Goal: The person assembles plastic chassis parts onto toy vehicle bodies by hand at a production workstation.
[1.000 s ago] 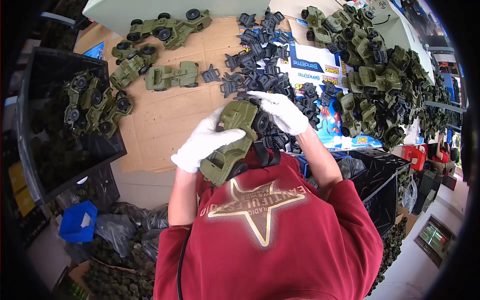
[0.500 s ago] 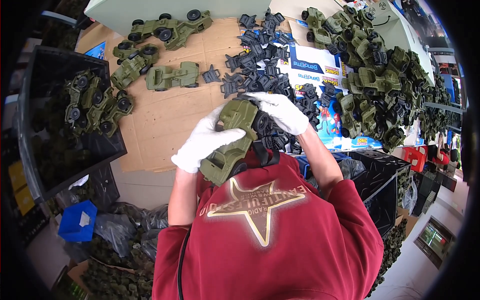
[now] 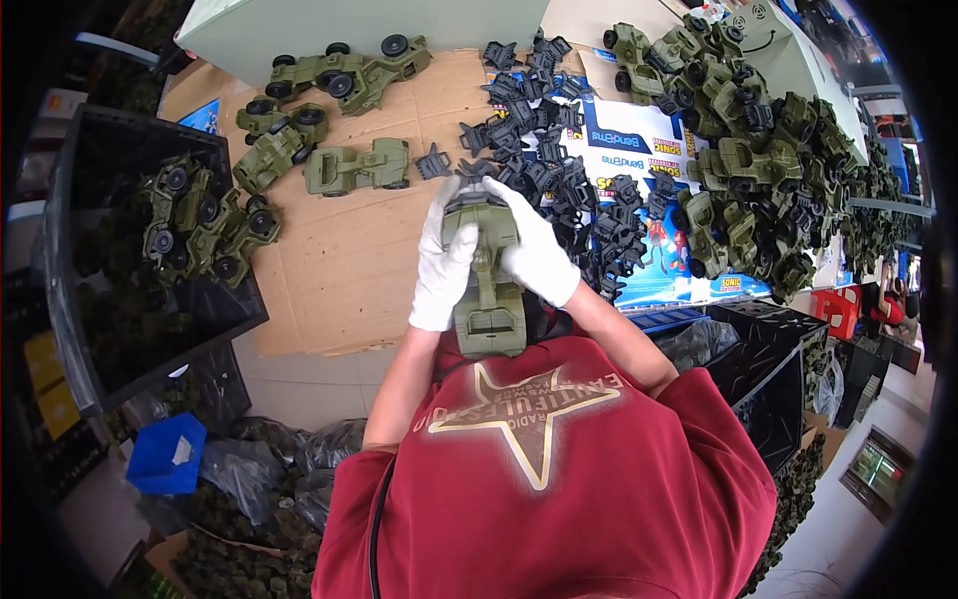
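Note:
An olive-green toy vehicle body [image 3: 488, 258] is held upright against my front, between both white-gloved hands. My left hand [image 3: 441, 265] closes on its left side, with the thumb lying on the green top. On the opposite side my right hand [image 3: 539, 252] grips it, fingers reaching up to the far end. A dark grey plastic part [image 3: 475, 192] sits at that far end, under the fingertips of both hands. Beyond my hands lies a loose dark grey part [image 3: 433, 162], beside a green toy vehicle [image 3: 356, 167] on the cardboard.
Many dark grey parts [image 3: 519, 120] are heaped past my hands on cardboard [image 3: 329, 240] and a printed sheet. Green toy vehicles pile up at right [image 3: 748, 160]. A black crate [image 3: 90, 329] with more vehicles stands at left, a blue bin [image 3: 167, 454] below it.
The toy vehicle has turned from tilted to straight, its far end pointing away from me. Both hands have come to its two sides, fingertips together on the dark grey part.

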{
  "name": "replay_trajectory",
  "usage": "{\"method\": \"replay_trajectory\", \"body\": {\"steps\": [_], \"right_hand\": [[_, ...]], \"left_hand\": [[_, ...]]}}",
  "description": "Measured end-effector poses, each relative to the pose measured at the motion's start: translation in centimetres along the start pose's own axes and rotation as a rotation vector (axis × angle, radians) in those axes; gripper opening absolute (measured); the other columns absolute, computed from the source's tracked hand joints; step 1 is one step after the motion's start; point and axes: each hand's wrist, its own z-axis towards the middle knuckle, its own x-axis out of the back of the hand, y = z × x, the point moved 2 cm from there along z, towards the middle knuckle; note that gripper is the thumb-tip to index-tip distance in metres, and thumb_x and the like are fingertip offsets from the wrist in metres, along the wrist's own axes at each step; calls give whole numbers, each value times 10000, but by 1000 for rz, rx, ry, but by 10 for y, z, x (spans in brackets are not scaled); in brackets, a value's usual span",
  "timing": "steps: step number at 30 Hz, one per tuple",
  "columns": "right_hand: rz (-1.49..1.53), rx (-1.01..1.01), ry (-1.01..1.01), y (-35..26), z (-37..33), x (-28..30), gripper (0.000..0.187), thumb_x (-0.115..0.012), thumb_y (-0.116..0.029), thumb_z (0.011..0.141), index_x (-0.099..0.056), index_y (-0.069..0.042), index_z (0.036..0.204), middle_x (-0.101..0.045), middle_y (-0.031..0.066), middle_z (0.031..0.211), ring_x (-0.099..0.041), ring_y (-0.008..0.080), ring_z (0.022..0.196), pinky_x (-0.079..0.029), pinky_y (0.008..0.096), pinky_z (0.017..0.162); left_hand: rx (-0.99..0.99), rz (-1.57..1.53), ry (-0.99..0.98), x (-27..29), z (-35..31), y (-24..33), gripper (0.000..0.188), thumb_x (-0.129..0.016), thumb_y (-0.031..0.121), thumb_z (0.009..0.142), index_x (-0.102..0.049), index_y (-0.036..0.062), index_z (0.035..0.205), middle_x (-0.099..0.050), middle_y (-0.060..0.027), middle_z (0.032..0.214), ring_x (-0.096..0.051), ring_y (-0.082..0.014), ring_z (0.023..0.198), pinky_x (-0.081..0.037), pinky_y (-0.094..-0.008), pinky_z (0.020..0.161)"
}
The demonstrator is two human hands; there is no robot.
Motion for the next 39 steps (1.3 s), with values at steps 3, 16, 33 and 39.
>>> {"method": "replay_trajectory", "body": {"steps": [3,16,33,39], "right_hand": [[58,39,158,1,-4,-9,472,-591,-117,860,-508,-5,1311,-606,178,1217,-593,266,1138,-453,362,990],[-69,-101,750,47,37,80,337,-475,-231,1020,-631,12,1192,-653,227,1115,-627,323,1042,-477,389,935],[-818,-136,282,79,104,39,590,-692,-443,829,-583,-107,1301,-599,172,1181,-581,331,1095,-481,439,897],[-853,-175,61,89,133,34,464,-727,-470,788,-685,-104,1071,-628,146,1069,-578,334,1069,-485,436,882]], "left_hand": [[-51,88,10,-3,3,2,481,-632,321,944,-532,8,1296,-614,-108,1200,-571,-193,1114,-444,-320,980],[-27,618,420,58,56,6,447,-601,364,972,-518,7,1228,-572,-205,1210,-564,-277,1129,-464,-373,962],[603,1296,21,112,67,19,992,-840,406,694,-372,-35,1450,-683,-230,1110,-659,-338,1078,-434,-451,1041],[533,525,142,153,27,-50,940,-877,133,684,-358,-18,1454,-671,-116,1172,-644,-171,1011,-526,-297,869]]}}
